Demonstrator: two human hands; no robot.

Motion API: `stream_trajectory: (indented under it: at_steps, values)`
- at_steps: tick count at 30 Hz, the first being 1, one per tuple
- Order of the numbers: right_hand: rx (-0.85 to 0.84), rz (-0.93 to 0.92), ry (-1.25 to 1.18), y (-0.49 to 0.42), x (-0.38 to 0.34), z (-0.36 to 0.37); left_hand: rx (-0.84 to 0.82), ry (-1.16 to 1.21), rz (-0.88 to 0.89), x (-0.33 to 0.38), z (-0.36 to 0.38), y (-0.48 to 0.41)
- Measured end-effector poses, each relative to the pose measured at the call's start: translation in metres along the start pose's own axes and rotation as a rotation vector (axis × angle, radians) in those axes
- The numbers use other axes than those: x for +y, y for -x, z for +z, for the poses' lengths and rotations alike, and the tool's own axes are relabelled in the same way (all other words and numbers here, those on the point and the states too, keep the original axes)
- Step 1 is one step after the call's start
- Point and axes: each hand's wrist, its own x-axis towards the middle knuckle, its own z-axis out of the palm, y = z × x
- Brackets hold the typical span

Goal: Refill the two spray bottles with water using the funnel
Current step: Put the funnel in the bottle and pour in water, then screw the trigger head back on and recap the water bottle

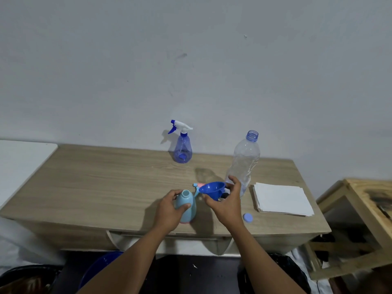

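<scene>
The fingers (pixel 233 181) of my right hand (pixel 228 205) are curled round the far rim of the funnel (pixel 212 188), with the thumb pinching its near side. It hangs above the tabletop (pixel 106 177), tilted, its wide mouth facing up and to the left. My left hand (pixel 168 213) is wrapped round the pale blue bottle (pixel 187 201), thumb across the front and fingers behind, and holds it upright close to the front edge, about midway along. The bottle's neck is bare and open. It lies just left of the funnel and a little lower, so I judge the coming move to be a short carry leftward. The funnel has to be stood up so its spout points straight down the bottle's upright axis. The right hand has the funnel and is the one to do it, while the left steadies the bottle. Just behind the gap between bottle and funnel lies the spray head (pixel 198 185), flat on the wood, low enough not to block the way. Right behind my right hand stands the tall clear water bottle (pixel 247 158), uncapped. I cannot tell how much it holds, and my wrist could knock it. Its cap (pixel 247 217) lies near the front edge to the right, beside a stack of white paper (pixel 282 200) toward the right edge. The see-through blue spray bottle (pixel 182 149), its trigger head on, stands well apart at the back edge against the wall.
</scene>
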Motion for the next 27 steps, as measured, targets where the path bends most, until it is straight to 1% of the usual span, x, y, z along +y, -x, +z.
stream_trajectory:
  at_steps: [2, 3, 6, 8, 12, 14, 18, 21, 24, 25, 27]
  values:
    - [-0.011, 0.020, 0.054, 0.006, 0.010, -0.005, 0.028, 0.002, -0.008, -0.003, -0.006, -0.003]
    - [-0.042, 0.027, 0.097, 0.008, 0.015, -0.006, 0.040, 0.005, -0.010, -0.004, -0.008, -0.005]
    - [-0.189, 0.029, 0.275, 0.010, 0.025, 0.003, 0.051, 0.006, -0.023, -0.005, -0.015, -0.009]
    - [-0.258, -0.018, 0.423, 0.005, 0.027, 0.011, 0.052, 0.003, -0.025, -0.007, -0.017, -0.011]
    - [-0.415, -0.073, 0.798, -0.009, 0.032, 0.028, 0.032, -0.023, -0.039, -0.008, -0.020, -0.010]
    - [-0.458, -0.050, 0.915, -0.015, 0.038, 0.036, 0.031, -0.034, -0.037, -0.008, -0.020, -0.011]
    - [-0.528, 0.010, 1.054, -0.026, 0.053, 0.046, 0.027, -0.041, -0.035, -0.013, -0.020, -0.013]
    - [-0.538, 0.011, 1.102, -0.028, 0.060, 0.049, 0.018, -0.041, -0.016, -0.017, -0.022, -0.016]
    - [-0.520, 0.014, 1.027, -0.026, 0.056, 0.042, 0.006, -0.037, -0.008, -0.018, -0.023, -0.018]
    - [-0.470, -0.010, 0.961, -0.026, 0.054, 0.040, 0.006, -0.031, -0.001, -0.019, -0.023, -0.018]
    - [-0.320, -0.058, 0.806, -0.034, 0.052, 0.038, 0.007, -0.022, 0.011, -0.020, -0.023, -0.019]
